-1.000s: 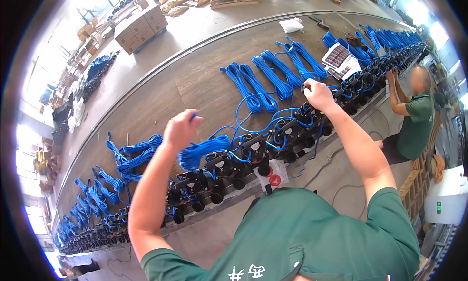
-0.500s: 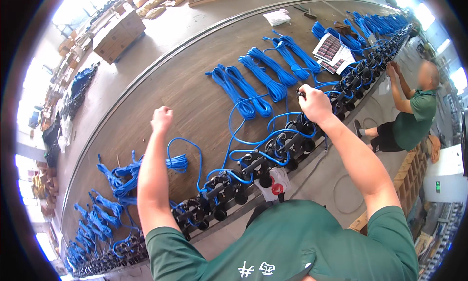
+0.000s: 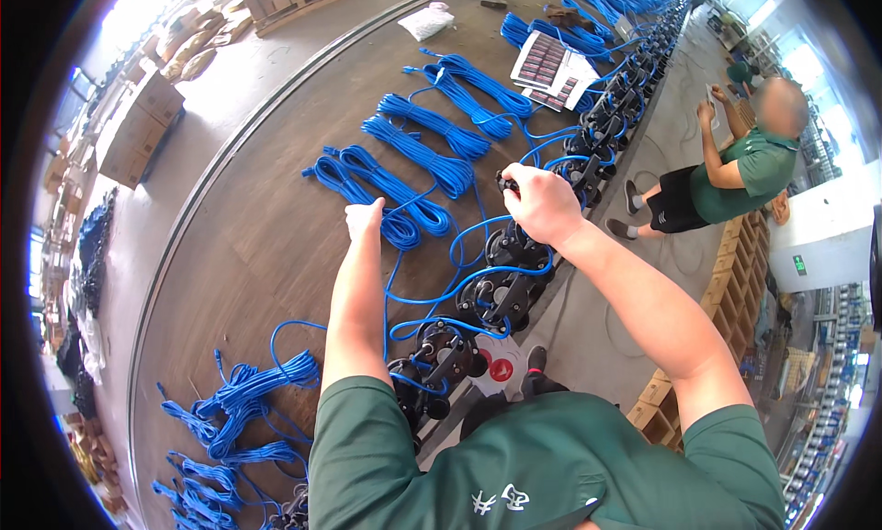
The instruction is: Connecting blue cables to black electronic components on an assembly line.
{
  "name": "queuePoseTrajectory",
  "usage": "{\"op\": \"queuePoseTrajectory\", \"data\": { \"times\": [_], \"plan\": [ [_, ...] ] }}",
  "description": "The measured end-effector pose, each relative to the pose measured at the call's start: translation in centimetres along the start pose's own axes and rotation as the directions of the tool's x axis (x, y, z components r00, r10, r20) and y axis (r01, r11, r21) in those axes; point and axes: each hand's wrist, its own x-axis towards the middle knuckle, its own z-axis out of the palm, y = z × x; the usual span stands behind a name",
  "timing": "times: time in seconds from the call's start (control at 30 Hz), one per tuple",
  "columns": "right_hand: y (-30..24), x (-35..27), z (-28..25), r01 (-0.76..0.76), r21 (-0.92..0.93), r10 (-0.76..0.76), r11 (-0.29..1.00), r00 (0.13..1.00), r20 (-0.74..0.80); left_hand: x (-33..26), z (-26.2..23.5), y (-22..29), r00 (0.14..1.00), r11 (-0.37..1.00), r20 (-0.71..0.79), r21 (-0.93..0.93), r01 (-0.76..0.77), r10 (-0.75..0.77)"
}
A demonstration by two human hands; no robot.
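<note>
My left hand [image 3: 365, 219] is closed above the near end of a coiled blue cable bundle [image 3: 342, 179]. Whatever its fingers pinch, if anything, is hidden from this angle. To the right, my right hand [image 3: 544, 204] grips a small black part [image 3: 504, 182] that sticks out past its fingers, over the row of machines. Beneath and beside it sit black wheeled machines [image 3: 501, 296] in a line along the table's near edge, with blue cable [image 3: 432, 300] looping from them. More coiled blue cable bundles [image 3: 418, 155] lie side by side beyond my hands.
Printed sheets [image 3: 553, 68] and a white bag [image 3: 426, 21] lie farther along the brown table [image 3: 266, 227]. Tangled blue cables [image 3: 241, 392] lie at the left. A co-worker [image 3: 749, 167] stands at right, beside a wooden rack [image 3: 735, 264]. A red-marked sheet [image 3: 501, 368] is near my body.
My view has swung to the right, so the table has shifted left in the picture. My left hand has come over the cable coils. My right hand still grips the black part.
</note>
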Motion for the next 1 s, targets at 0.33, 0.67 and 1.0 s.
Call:
{"op": "queuePoseTrajectory", "data": {
  "times": [0.33, 0.67, 1.0],
  "plan": [
    [-0.5, 0.0, -0.3, -0.031, -0.003, 0.031, 1.000, 0.999, 0.034, 7.6, -12.8, -5.4, 0.987, 0.993, 0.115, -0.005, 0.118, -0.116],
    [-0.2, 0.2, -0.3, 0.005, 0.019, -0.006, 1.000, 0.999, 0.048, -4.0, -28.8, -10.3, 0.933, 0.479, 0.146, -0.877, -0.032, 0.329],
    [0.3, 0.2, -0.2, 0.067, 0.011, -0.068, 0.998, 0.994, 0.090, -23.8, -33.5, -5.7, 0.883, 0.589, 0.358, -0.799, 0.121, 0.304]
  ]
}}
